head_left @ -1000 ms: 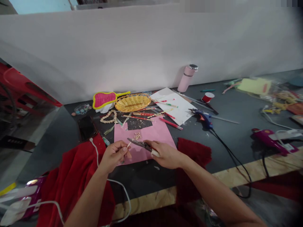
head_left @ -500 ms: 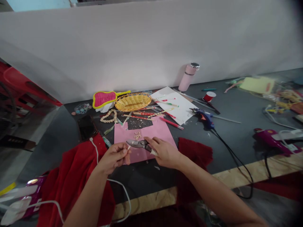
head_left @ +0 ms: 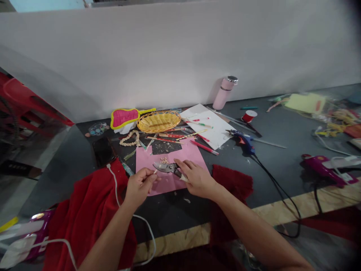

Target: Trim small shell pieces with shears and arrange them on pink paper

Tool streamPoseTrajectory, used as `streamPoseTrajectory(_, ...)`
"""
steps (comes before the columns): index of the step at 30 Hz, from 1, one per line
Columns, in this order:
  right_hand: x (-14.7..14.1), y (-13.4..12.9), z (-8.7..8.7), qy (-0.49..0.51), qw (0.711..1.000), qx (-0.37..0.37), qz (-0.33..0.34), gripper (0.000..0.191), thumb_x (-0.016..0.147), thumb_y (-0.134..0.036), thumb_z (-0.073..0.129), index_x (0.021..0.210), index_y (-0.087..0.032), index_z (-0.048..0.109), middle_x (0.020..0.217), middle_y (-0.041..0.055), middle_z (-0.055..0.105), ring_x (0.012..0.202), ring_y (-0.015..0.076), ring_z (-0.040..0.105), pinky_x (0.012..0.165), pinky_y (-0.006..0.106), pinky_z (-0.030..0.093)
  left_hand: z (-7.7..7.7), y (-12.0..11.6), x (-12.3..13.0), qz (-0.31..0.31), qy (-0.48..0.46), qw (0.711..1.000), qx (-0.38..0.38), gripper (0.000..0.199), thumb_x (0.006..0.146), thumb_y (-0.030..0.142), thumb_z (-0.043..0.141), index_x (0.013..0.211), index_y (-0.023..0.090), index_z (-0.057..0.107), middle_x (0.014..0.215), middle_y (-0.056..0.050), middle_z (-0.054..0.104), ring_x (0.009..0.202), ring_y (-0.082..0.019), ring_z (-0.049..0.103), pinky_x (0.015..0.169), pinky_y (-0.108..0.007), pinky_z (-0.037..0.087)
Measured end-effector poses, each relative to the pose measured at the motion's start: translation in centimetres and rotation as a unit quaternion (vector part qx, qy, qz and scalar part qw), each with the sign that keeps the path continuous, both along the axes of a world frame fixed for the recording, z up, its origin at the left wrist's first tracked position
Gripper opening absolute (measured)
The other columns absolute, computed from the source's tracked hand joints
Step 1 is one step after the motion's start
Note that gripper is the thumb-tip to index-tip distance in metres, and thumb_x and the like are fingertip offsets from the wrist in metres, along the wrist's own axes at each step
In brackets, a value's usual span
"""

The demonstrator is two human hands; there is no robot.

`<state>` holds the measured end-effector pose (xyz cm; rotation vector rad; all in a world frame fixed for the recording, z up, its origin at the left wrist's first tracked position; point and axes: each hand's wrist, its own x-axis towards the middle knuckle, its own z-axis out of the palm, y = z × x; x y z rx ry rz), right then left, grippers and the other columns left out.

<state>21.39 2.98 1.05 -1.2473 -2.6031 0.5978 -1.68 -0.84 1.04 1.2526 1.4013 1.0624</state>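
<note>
Over the pink paper, my right hand is wrapped round the handles of the pruning shears, whose blades point left. My left hand pinches a thin pale stick close to the blade tips. Small cut pale pieces lie in a pile on the paper just behind the blades. Whether the blades touch the stick is too small to tell.
Behind the paper are a yellow woven basket, patterned sticks and a heart of pale pieces. A phone lies left; a blue glue gun and pink bottle stand right. Red cloth covers the near left edge.
The shears have shifted slightly right and up, nearer the pile of pieces. My left hand has moved a little right and its lower fingers are more tucked in.
</note>
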Motion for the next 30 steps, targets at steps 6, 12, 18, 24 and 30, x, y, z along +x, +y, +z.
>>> streamPoseTrajectory(6, 0.3, 0.2, -0.2, 0.03, 0.999, 0.01, 0.029, 0.075, 0.076, -0.012, 0.047, 0.144, -0.017, 0.017, 0.123, 0.0129, 0.047, 0.113, 0.0247, 0.044, 0.095, 0.039, 0.038, 0.3, 0.3, -0.4, -0.067, -0.115, 0.989, -0.064, 0.03, 0.073, 0.042, 0.066, 0.068, 0.015, 0.055, 0.063, -0.005, 0.069, 0.032, -0.003, 0.037, 0.033, -0.018, 0.027)
streamPoseTrajectory(12, -0.1, -0.1, 0.2, 0.005, 1.0, -0.018, 0.018, 0.073, 0.076, -0.012, 0.047, 0.142, -0.019, 0.019, 0.114, 0.0104, 0.052, 0.101, 0.023, 0.051, 0.088, 0.035, 0.041, 0.5, 0.3, -0.4, -0.054, -0.114, 0.99, -0.062, 0.03, 0.073, 0.04, 0.068, 0.069, 0.014, 0.055, 0.062, -0.005, 0.069, 0.033, -0.002, 0.036, 0.035, -0.016, 0.026)
streamPoseTrajectory(18, -0.9, -1.0, 0.6, -0.042, 0.999, -0.023, -0.025, 0.065, 0.081, -0.016, 0.044, 0.141, -0.02, 0.019, 0.112, 0.0115, 0.052, 0.095, 0.0231, 0.054, 0.083, 0.034, 0.041, 0.3, 0.6, -0.6, -0.048, -0.121, 0.989, -0.072, 0.029, 0.075, 0.038, 0.066, 0.068, 0.013, 0.054, 0.061, -0.005, 0.068, 0.033, -0.002, 0.034, 0.035, -0.016, 0.024)
streamPoseTrajectory(24, -1.0, -1.2, 0.0, -0.047, 0.998, -0.014, -0.037, 0.062, 0.083, -0.017, 0.042, 0.141, -0.019, 0.02, 0.109, 0.0115, 0.052, 0.092, 0.0227, 0.055, 0.082, 0.034, 0.042, 0.0, 0.6, -0.4, -0.018, -0.055, 0.997, -0.043, 0.026, 0.079, 0.037, 0.062, 0.069, 0.013, 0.057, 0.064, -0.005, 0.068, 0.036, -0.003, 0.038, 0.036, -0.016, 0.028)
streamPoseTrajectory(30, -0.3, -0.9, 0.8, -0.02, 1.0, -0.024, 0.001, 0.068, 0.078, -0.013, 0.045, 0.14, -0.019, 0.019, 0.108, 0.0104, 0.054, 0.09, 0.0218, 0.055, 0.08, 0.033, 0.042, -0.3, 0.3, -0.4, -0.035, -0.078, 0.996, -0.025, 0.027, 0.08, 0.039, 0.061, 0.07, 0.013, 0.059, 0.057, -0.002, 0.064, 0.036, -0.003, 0.032, 0.036, -0.016, 0.023)
